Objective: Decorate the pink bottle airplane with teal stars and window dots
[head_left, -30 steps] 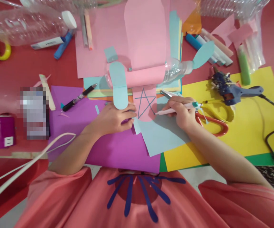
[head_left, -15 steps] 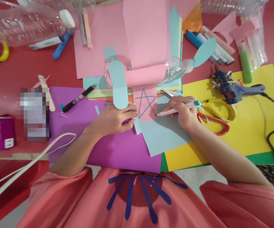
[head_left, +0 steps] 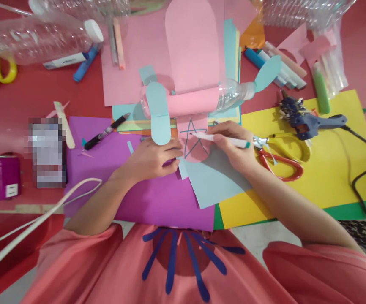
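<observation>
My right hand [head_left: 233, 145] grips a white marker pen [head_left: 230, 140] with a teal end, its tip over the star drawn in dark lines on a pink paper wing [head_left: 198, 154]. That wing extends from a clear plastic bottle [head_left: 230, 95] wrapped in pink paper, lying on its side. Opposite, a second pink wing [head_left: 194, 46] points away from me. Light-blue paper pieces sit at both bottle ends, a rounded tail strip [head_left: 160, 122] and a leaf-shaped blade [head_left: 268, 74] at the cap. My left hand [head_left: 153, 158] lies with fingers outstretched, fingertips at the pink wing's left edge.
Scissors [head_left: 284, 158] with red and yellow handles lie right of my hand, near a dark glue gun [head_left: 312, 118] with a cord. A black pen [head_left: 107, 131] rests on purple paper [head_left: 167, 202]. Clear bottles [head_left: 37, 38] and several markers [head_left: 86, 63] lie farther back.
The marker in my right hand has moved left and up from the star's lower right point to its upper middle. My left hand has stayed in place.
</observation>
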The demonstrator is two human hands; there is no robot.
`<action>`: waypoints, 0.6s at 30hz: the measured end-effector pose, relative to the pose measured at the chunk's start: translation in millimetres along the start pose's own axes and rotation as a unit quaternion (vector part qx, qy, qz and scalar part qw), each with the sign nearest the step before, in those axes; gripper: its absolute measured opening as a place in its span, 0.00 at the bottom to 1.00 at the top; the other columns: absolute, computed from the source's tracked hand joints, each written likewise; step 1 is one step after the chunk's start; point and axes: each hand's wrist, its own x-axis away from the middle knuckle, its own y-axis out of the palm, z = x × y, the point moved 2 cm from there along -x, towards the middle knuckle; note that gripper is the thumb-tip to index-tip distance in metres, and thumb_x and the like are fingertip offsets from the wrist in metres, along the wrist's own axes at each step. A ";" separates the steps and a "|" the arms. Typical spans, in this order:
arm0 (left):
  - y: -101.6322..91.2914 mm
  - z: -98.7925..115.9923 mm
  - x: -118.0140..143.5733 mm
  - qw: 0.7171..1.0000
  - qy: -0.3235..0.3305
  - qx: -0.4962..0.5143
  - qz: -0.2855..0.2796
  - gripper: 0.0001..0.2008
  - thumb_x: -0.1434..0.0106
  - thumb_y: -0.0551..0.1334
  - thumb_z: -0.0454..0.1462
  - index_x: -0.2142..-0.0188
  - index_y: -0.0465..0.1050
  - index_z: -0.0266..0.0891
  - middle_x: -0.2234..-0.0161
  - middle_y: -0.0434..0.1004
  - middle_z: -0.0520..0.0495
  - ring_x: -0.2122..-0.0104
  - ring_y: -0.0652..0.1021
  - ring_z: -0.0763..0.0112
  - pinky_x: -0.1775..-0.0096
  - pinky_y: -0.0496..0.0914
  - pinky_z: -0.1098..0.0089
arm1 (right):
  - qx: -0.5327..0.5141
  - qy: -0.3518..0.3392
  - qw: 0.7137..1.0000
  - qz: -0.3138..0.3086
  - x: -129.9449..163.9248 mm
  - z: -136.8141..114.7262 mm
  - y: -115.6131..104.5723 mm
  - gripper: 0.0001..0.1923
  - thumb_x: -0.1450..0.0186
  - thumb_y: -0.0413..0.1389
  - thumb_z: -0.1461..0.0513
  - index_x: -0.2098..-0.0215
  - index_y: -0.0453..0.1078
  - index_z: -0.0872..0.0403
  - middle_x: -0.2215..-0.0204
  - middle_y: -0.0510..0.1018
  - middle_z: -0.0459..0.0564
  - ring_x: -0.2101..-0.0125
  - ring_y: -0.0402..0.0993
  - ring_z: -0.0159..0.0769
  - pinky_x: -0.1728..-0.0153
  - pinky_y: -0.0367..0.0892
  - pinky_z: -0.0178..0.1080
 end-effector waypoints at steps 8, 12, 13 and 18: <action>-0.9 2.9 0.3 1.000 0.002 -0.001 0.004 0.14 0.31 0.52 0.36 0.59 0.78 0.38 0.56 0.82 0.44 0.56 0.82 0.61 0.58 0.76 0.64 | 0.118 -0.055 0.985 -0.110 -5.2 -7.3 10.8 0.10 0.33 0.56 0.54 0.59 0.77 0.49 0.64 0.83 0.48 0.64 0.76 0.35 0.60 0.69 0.42; -0.7 2.9 -0.2 1.000 -0.006 0.008 -0.003 0.14 0.32 0.52 0.35 0.60 0.78 0.39 0.57 0.82 0.45 0.56 0.82 0.62 0.59 0.75 0.65 | 0.114 -0.061 0.986 -0.102 -4.1 -5.1 10.3 0.10 0.32 0.56 0.55 0.58 0.77 0.48 0.63 0.84 0.47 0.64 0.76 0.36 0.60 0.69 0.42; -0.6 3.0 -0.3 1.000 -0.007 0.008 -0.004 0.14 0.32 0.52 0.36 0.60 0.78 0.39 0.56 0.82 0.45 0.56 0.82 0.62 0.58 0.75 0.65 | 0.117 -0.058 0.986 -0.103 -3.9 -4.7 10.3 0.10 0.32 0.56 0.54 0.59 0.77 0.48 0.63 0.84 0.47 0.64 0.77 0.36 0.59 0.69 0.42; -1.0 4.2 -0.4 1.000 -0.005 -0.011 -0.009 0.14 0.32 0.52 0.35 0.60 0.78 0.39 0.54 0.81 0.45 0.53 0.81 0.61 0.54 0.75 0.63 | 0.135 -0.047 0.984 -0.111 -4.6 -4.8 10.9 0.12 0.32 0.56 0.53 0.59 0.77 0.49 0.63 0.84 0.49 0.63 0.77 0.37 0.60 0.70 0.43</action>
